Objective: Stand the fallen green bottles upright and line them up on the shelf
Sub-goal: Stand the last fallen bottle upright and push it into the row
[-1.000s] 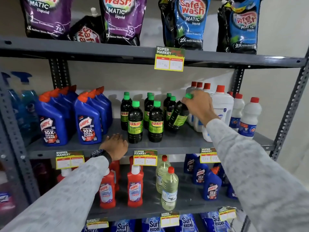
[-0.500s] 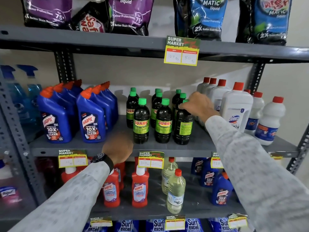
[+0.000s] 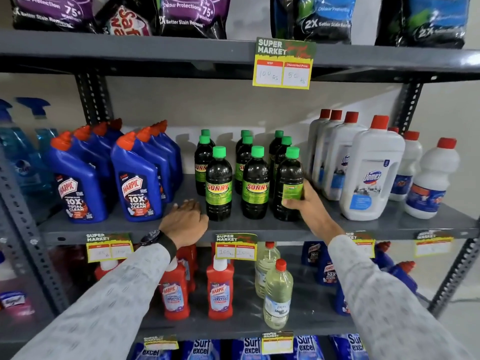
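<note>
Several dark bottles with green caps and green SUNNY labels stand upright in three rows on the grey middle shelf (image 3: 259, 228). The front right green bottle (image 3: 288, 178) is upright, and my right hand (image 3: 305, 203) wraps its lower body from the right. Front middle green bottle (image 3: 255, 183) and front left green bottle (image 3: 219, 183) stand beside it. My left hand (image 3: 185, 222) rests palm down on the shelf edge, just left of the front left bottle, holding nothing.
Blue Harpic bottles (image 3: 135, 178) crowd the shelf to the left, white Domex bottles (image 3: 368, 170) to the right. Red cleaners (image 3: 219, 292) and clear bottles (image 3: 276, 294) fill the shelf below. Detergent pouches (image 3: 192, 14) sit on the shelf above. A price tag (image 3: 284, 64) hangs overhead.
My right hand slid from the cap of the front right green bottle down to its body, after setting the tilted bottle upright. My left hand stayed at the shelf edge.
</note>
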Demonstrator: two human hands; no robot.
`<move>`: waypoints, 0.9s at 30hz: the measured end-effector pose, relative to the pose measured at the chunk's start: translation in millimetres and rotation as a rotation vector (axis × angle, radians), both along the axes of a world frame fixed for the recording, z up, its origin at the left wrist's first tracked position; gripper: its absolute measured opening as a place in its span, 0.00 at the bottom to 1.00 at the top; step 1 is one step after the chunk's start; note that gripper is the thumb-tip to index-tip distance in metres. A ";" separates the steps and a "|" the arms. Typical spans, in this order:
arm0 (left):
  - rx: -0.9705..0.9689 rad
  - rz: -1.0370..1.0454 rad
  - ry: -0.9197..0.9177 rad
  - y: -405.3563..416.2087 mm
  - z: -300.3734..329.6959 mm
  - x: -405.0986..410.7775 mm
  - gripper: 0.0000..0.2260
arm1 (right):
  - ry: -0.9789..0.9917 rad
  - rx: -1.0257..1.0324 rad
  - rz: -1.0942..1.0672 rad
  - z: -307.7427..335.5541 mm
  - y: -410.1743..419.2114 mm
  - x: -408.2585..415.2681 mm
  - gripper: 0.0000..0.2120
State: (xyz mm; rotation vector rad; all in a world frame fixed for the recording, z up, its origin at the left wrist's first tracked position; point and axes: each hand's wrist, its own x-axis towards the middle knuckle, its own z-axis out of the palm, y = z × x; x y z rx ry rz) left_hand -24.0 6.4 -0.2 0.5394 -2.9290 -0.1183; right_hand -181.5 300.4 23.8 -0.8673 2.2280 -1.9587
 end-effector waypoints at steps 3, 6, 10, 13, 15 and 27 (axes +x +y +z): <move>-0.017 -0.008 0.016 -1.6 -5.9 1.0 0.30 | 0.040 0.022 -0.047 -9.9 -0.8 -3.6 0.30; -0.007 0.009 0.013 -1.8 -5.4 -1.5 0.29 | 0.112 0.058 -0.137 -18.2 -1.6 -4.5 0.32; -0.003 0.020 0.016 -1.5 -6.5 -1.4 0.30 | 0.147 0.081 -0.237 -17.3 -7.7 1.1 0.41; 0.002 0.022 0.018 -1.0 -5.5 -0.7 0.30 | 0.171 0.094 -0.239 -17.2 -9.2 0.2 0.40; 0.009 0.019 0.018 0.3 -4.8 0.0 0.29 | 0.180 0.093 -0.203 -18.9 -7.1 -1.6 0.36; 0.000 0.025 0.006 2.7 -3.3 2.0 0.30 | 0.164 0.057 -0.238 -20.3 -6.7 -3.8 0.39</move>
